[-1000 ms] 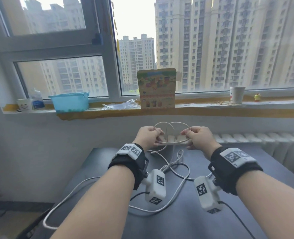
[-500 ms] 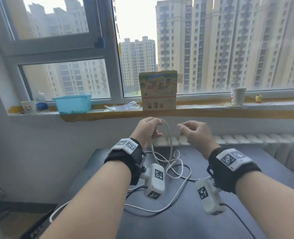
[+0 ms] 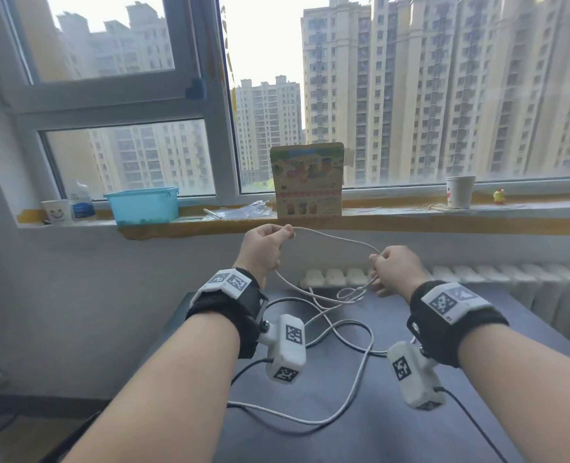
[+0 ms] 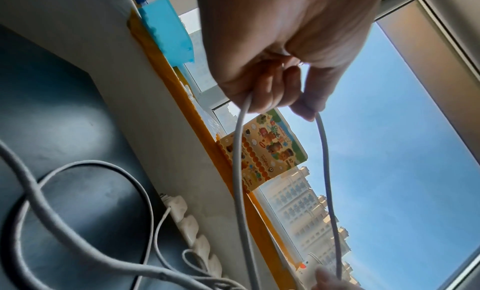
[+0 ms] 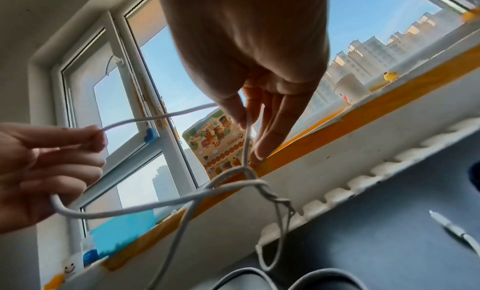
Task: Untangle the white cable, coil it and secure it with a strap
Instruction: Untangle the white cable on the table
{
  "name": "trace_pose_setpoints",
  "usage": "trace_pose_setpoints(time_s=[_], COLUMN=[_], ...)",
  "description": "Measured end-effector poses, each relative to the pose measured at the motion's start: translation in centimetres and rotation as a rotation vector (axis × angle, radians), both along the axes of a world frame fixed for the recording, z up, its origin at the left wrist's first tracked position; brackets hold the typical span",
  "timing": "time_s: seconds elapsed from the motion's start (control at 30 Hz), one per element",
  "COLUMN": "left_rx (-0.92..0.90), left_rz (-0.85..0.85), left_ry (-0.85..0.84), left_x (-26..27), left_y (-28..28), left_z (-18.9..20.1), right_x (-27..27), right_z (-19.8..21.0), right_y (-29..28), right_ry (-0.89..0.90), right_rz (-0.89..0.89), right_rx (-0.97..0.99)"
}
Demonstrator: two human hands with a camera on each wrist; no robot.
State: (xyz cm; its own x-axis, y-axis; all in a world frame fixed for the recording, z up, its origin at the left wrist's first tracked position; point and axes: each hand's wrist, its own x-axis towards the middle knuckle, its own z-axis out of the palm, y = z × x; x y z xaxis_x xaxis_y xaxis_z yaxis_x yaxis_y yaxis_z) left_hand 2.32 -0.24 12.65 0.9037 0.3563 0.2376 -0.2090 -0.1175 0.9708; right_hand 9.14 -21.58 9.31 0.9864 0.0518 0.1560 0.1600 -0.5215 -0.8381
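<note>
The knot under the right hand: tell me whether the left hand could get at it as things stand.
Probably yes. The knot hangs in open air over the table, nothing between it and the left hand. But that hand pinches the cable, as the right hand does, so it must let go first.

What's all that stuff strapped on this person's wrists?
Bare forearms, no sleeves. Each wrist wears a black band, left and right, topped by a white plate with black square-code markers. A white camera block with the same markers hangs under each, trailing a thin black cable.
</note>
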Motion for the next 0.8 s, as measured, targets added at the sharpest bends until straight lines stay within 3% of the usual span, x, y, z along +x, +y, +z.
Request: trace_pose_setpoints(time_s=[0.17, 0.27, 0.3, 0.37, 0.47, 0.5, 0.57, 0.67, 0.8], left_rx=[-0.097, -0.231, -0.266, -0.317, -0.399, -0.418, -0.413, -0.409, -0.401], left_rz=[0.038, -0.014, -0.036, -0.068, -0.1, -0.103, -0.057, 0.117, 0.336], left_ry=[-0.049, -0.063, -0.066, -0.056, -0.057, -0.061, -0.063, -0.068, -0.025], left_x=[0.0, -0.1, 0.0, 0.1, 0.3, 0.4, 0.4, 0.5, 0.6], left_y=[-0.1, -0.5, -0.7, -1.3, -2.2, -2.2, -1.4, 1.2, 4.0], left_z=[0.6, 0.8, 0.9, 1.1, 1.3, 1.4, 1.7, 1.6, 0.3], right_x=[0.1, -1.3, -1.9, -3.3, -4.1, -4.1, -3.2, -1.6, 0.4], right_z=[-0.6, 0.2, 0.7, 1.2, 0.1, -0.6, -1.3, -1.0, -1.2], right_y=[0.8, 1.3, 1.6, 2.5, 3.9, 4.1, 3.6, 1.1, -1.3], right_ry=[0.046, -0.166, -0.211, -0.117, 0.082, 0.104, 0.064, -0.011, -0.051], right_rz=[0.032, 0.053, 0.132, 0.415, 0.672, 0.667, 0.52, 0.237, 0.053], right_rx=[0.248, 0.328, 0.319, 0.142, -0.502, -0.626, -0.688, -0.565, -0.41])
